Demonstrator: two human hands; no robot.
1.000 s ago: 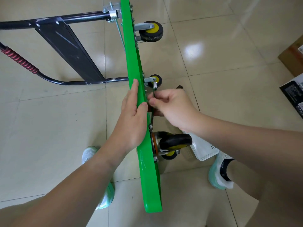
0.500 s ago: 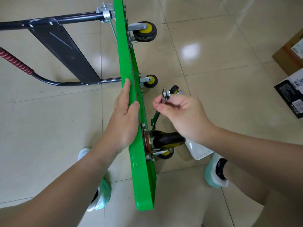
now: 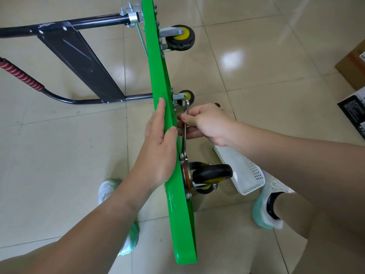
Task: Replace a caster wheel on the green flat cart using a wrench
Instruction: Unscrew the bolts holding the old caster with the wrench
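Note:
The green flat cart (image 3: 181,224) stands on its edge, deck facing left and wheels facing right. My left hand (image 3: 160,143) clasps the top edge of the deck, fingers on the deck side, thumb over the rim. My right hand (image 3: 205,123) grips a silver wrench (image 3: 184,133) that lies along the underside, its lower end on a bolt at the mounting plate of the near black caster (image 3: 212,172). Two smaller black-and-yellow casters, one at mid-deck (image 3: 186,96) and one at the far end (image 3: 180,37), stick out farther along.
The folded black handle frame (image 3: 79,56) with a red grip (image 3: 21,76) lies on the tiled floor to the left. A white perforated basket (image 3: 243,171) sits on the floor under my right forearm. Cardboard boxes (image 3: 353,62) stand at the right edge. My shoes flank the cart.
My right hand had swung the wrench out away from the cart half a second ago; now it has brought it back flat against the underside onto the caster bolt. The left hand stays on the deck.

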